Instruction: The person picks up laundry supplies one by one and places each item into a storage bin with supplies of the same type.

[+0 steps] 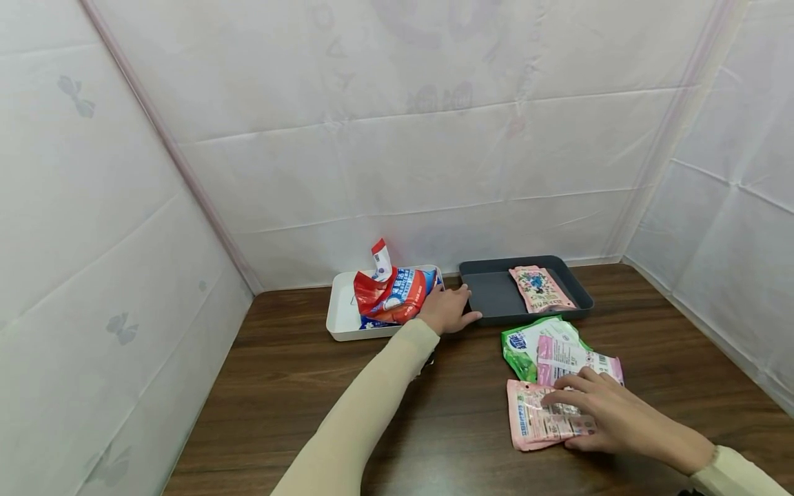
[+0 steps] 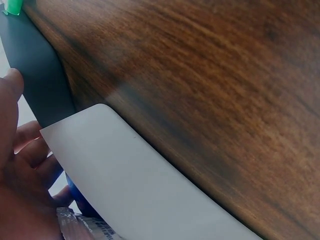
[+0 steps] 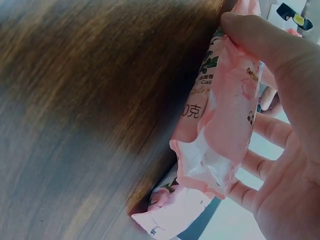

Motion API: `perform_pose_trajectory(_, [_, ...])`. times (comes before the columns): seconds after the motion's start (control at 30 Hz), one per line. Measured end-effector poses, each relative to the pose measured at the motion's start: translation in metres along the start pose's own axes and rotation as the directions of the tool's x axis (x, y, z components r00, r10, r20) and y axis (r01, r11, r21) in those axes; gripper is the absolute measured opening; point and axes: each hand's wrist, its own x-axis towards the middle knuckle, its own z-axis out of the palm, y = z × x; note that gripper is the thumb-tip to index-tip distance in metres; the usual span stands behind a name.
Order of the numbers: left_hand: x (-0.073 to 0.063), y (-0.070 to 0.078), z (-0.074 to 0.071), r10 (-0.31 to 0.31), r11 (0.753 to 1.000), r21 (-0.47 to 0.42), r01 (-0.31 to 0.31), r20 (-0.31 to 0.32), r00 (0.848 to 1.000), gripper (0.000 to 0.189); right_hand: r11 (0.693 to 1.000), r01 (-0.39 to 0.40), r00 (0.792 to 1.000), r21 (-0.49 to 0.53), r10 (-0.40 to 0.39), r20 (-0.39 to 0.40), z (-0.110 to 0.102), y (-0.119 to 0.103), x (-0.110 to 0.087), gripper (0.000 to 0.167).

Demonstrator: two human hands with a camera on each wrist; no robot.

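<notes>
At the lower right, my right hand (image 1: 611, 417) grips a pink printed pouch (image 1: 527, 417) lying on the table. In the right wrist view the thumb lies along one edge of this pouch (image 3: 230, 105), with the fingers at its other side. My left hand (image 1: 445, 310) reaches between a white tray (image 1: 362, 335) and a dark grey tray (image 1: 493, 293). Its fingers are spread at the trays' neighbouring ends, and it grips nothing that I can see. Another pink pouch (image 1: 540, 289) lies in the grey tray.
A red and blue bag (image 1: 397, 293) rests in the white tray, over a dark blue packet (image 1: 372, 322). Beyond the right hand, a green and white bag (image 1: 517, 351) lies partly under a purple-pink packet (image 1: 564, 358). White sheeting (image 1: 403, 172) encloses the wooden table (image 1: 291, 386) behind and at both sides.
</notes>
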Motion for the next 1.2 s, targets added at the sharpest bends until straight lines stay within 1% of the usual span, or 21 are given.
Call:
perform_pose_trajectory(0.53, [0.0003, 0.0004, -0.0002, -0.004, 1.000, -0.002, 0.004, -0.002, 1.000, 0.069, 1.000, 0.008, 1.000, 0.005, -0.007, -0.010, -0.0009, 0.0013, -0.0007, 0.053])
perform_pose_trajectory(0.9, [0.0001, 0.0002, -0.0003, 0.000, 1.000, -0.002, 0.000, 0.001, 1.000, 0.068, 0.999, 0.032, 0.998, 0.004, -0.032, -0.047, -0.0007, 0.0010, -0.0018, 0.055])
perform_pose_trajectory(1.2, [-0.0012, 0.0001, -0.0012, 0.004, 1.000, -0.004, -0.004, 0.001, 1.000, 0.068, 1.000, 0.022, 0.999, -0.001, -0.022, -0.026, -0.0019, 0.0018, -0.0012, 0.053])
